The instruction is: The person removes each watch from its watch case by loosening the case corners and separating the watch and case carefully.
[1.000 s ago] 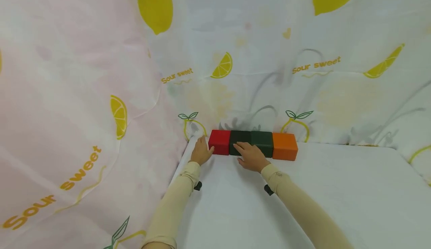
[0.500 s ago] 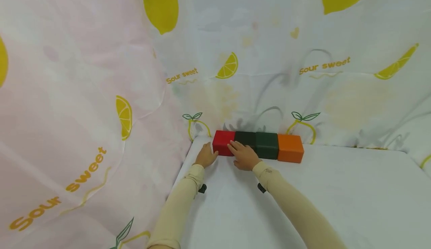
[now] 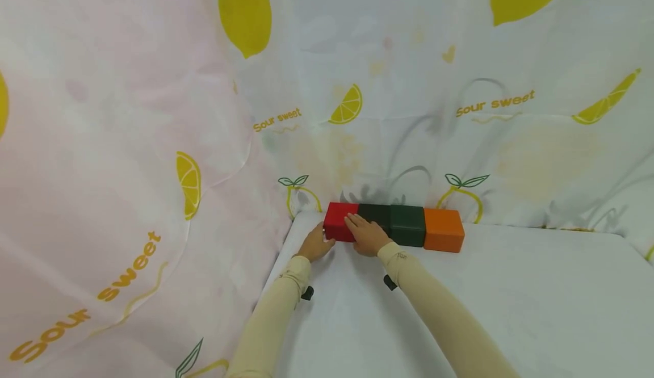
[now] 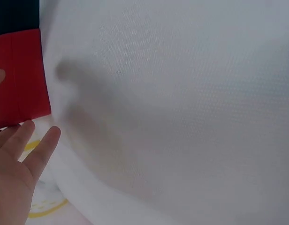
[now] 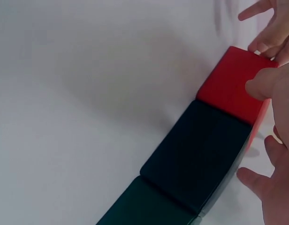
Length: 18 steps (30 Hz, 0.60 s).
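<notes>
A red block (image 3: pixel 336 219), a black block (image 3: pixel 375 213), a dark green block (image 3: pixel 407 227) and an orange block (image 3: pixel 443 230) stand side by side in a row in the head view. My left hand (image 3: pixel 315 244) is at the row's left end. In the left wrist view its fingers are extended, fingertips right at the end face of the red block (image 4: pixel 22 79). Reaching over the front of the red and black blocks, my right hand (image 3: pixel 369 237) has its fingertips over the red one, fingers fairly straight. In the right wrist view both hands meet around the red block (image 5: pixel 233 84).
The blocks stand at the back of a white table (image 3: pixel 536 298), close to a hanging cloth (image 3: pixel 409 83) printed with lemons and lettering. More cloth borders the table's left side. A small black device (image 3: pixel 307 293) sits at the left wrist, another (image 3: pixel 390 282) at the right.
My right hand has slid left from the black block to the red one. My left hand has come closer against the red block's left end. The row keeps its order; the head view shifted slightly.
</notes>
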Motion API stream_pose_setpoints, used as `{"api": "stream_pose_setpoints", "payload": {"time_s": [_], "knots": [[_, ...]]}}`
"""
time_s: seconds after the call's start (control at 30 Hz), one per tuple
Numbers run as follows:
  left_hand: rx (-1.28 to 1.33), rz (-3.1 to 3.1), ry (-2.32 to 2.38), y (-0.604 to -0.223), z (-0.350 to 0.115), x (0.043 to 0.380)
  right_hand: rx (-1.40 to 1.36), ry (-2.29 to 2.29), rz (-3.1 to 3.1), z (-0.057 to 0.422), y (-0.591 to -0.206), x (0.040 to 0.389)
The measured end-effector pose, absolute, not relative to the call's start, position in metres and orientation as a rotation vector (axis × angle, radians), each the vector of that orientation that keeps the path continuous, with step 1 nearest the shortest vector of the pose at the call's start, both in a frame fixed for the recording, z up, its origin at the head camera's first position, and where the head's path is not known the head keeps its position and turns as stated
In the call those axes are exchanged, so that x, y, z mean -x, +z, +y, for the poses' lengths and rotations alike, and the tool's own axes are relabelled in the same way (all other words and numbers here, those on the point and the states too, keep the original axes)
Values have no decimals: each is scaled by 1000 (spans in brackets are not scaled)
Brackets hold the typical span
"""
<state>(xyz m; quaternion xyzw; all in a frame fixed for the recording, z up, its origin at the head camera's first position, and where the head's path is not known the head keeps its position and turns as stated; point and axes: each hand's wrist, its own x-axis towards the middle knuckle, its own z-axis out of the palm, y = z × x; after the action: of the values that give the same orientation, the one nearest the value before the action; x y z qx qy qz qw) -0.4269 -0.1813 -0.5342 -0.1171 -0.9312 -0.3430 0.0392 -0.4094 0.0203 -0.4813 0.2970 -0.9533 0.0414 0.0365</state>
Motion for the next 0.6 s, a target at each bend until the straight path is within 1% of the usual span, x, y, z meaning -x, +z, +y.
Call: {"api": "stream_pose_setpoints", "payload": {"time_s": [0.4, 0.6], "knots": [[327, -2897, -1090, -531, -180, 419, -881, 0, -3001, 15, -488, 411], [321, -2927, -1103, -533, -182, 417, -858, 6, -3017, 13, -492, 410]]}}
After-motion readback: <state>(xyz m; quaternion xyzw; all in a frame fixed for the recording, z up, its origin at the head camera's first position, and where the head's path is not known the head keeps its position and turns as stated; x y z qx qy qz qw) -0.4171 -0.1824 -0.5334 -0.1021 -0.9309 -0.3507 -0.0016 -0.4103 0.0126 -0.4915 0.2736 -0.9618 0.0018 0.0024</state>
